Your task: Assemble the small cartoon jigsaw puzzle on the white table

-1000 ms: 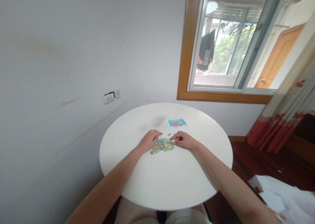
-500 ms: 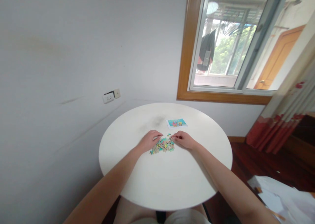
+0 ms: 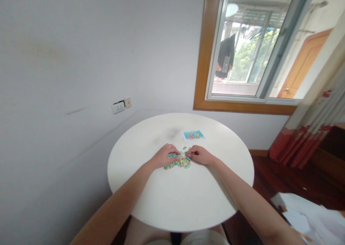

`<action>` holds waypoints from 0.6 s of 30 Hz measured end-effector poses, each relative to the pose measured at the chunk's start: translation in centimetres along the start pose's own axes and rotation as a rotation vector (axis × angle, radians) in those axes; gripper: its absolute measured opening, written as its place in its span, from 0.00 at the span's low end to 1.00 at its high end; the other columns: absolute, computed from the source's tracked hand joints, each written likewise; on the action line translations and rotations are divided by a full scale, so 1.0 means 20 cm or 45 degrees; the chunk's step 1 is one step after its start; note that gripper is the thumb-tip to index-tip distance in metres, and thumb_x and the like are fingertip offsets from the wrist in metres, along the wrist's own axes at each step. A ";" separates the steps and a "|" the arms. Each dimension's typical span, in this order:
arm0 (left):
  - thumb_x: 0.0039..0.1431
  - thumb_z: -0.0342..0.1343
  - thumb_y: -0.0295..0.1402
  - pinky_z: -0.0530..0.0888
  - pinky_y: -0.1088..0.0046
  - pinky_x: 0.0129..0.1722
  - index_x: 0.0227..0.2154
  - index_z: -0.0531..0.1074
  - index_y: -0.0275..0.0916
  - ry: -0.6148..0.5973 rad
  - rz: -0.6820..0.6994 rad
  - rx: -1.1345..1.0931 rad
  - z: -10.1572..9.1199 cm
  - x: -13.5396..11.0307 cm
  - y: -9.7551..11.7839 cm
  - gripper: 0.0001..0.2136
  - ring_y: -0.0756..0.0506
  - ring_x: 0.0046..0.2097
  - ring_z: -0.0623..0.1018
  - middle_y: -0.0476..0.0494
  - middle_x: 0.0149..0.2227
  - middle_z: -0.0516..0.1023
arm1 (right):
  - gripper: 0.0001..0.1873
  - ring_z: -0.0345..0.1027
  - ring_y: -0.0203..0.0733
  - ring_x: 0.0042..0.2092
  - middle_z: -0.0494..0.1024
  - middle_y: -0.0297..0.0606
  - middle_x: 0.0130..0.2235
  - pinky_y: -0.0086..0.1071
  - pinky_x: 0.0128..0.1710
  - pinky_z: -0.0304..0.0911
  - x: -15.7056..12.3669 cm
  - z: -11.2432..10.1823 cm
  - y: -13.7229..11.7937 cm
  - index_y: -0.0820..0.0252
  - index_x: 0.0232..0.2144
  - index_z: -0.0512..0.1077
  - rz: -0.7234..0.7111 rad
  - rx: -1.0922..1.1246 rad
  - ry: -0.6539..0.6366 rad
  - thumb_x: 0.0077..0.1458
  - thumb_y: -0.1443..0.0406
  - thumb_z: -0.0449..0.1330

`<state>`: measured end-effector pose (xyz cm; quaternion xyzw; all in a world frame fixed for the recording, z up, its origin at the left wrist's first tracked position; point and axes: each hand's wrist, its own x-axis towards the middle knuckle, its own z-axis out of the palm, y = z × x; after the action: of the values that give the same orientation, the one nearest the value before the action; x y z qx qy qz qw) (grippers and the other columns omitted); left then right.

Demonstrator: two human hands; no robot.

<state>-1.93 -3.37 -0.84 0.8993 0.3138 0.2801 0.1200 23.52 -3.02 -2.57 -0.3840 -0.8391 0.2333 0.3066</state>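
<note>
A heap of small jigsaw puzzle pieces (image 3: 183, 162), tan, teal and yellow, lies on the round white table (image 3: 185, 198). My left hand (image 3: 164, 156) arches over the heap's left side, thumb and fingers apart, with teal pieces showing between them. At the heap's right edge my right hand (image 3: 201, 155) has its fingertips pinched together on a puzzle piece, which they mostly cover. A loose teal piece (image 3: 184, 148) lies just beyond the heap. Farther back is a flat teal picture card (image 3: 193, 135) with cartoon figures.
The table's far edge stands close to a white wall (image 3: 151, 76) with a power socket (image 3: 118, 107). A wood-framed window (image 3: 199, 72) is at the back right, beside a red and white curtain (image 3: 289, 144). White papers (image 3: 309, 212) lie at the lower right.
My left hand has shifted slightly right over the heap, its thumb and fingers now spread around teal pieces. My right hand has stayed nearly in place at the heap's edge.
</note>
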 end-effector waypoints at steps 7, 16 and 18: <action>0.58 0.57 0.45 0.68 0.67 0.47 0.35 0.76 0.40 0.016 -0.022 0.001 0.01 0.00 -0.02 0.14 0.43 0.43 0.73 0.43 0.37 0.76 | 0.13 0.64 0.35 0.31 0.74 0.36 0.30 0.28 0.33 0.60 0.00 0.00 -0.04 0.59 0.37 0.80 -0.038 -0.012 -0.017 0.55 0.59 0.59; 0.60 0.54 0.40 0.68 0.67 0.43 0.32 0.73 0.38 0.099 -0.092 0.015 0.02 0.01 -0.01 0.10 0.43 0.40 0.72 0.43 0.34 0.75 | 0.08 0.64 0.37 0.33 0.70 0.37 0.31 0.30 0.36 0.61 0.02 0.05 -0.08 0.58 0.31 0.80 -0.063 -0.055 0.109 0.51 0.61 0.64; 0.60 0.54 0.39 0.68 0.67 0.43 0.31 0.73 0.38 0.111 -0.102 0.016 0.02 0.01 -0.02 0.10 0.43 0.40 0.72 0.43 0.34 0.75 | 0.08 0.65 0.37 0.34 0.71 0.37 0.32 0.31 0.36 0.61 0.02 0.05 -0.06 0.58 0.31 0.80 -0.030 -0.036 0.148 0.53 0.61 0.62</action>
<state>-1.82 -2.93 -1.27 0.8736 0.3563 0.3120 0.1117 22.06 -3.60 -2.31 -0.3912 -0.8276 0.1951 0.3520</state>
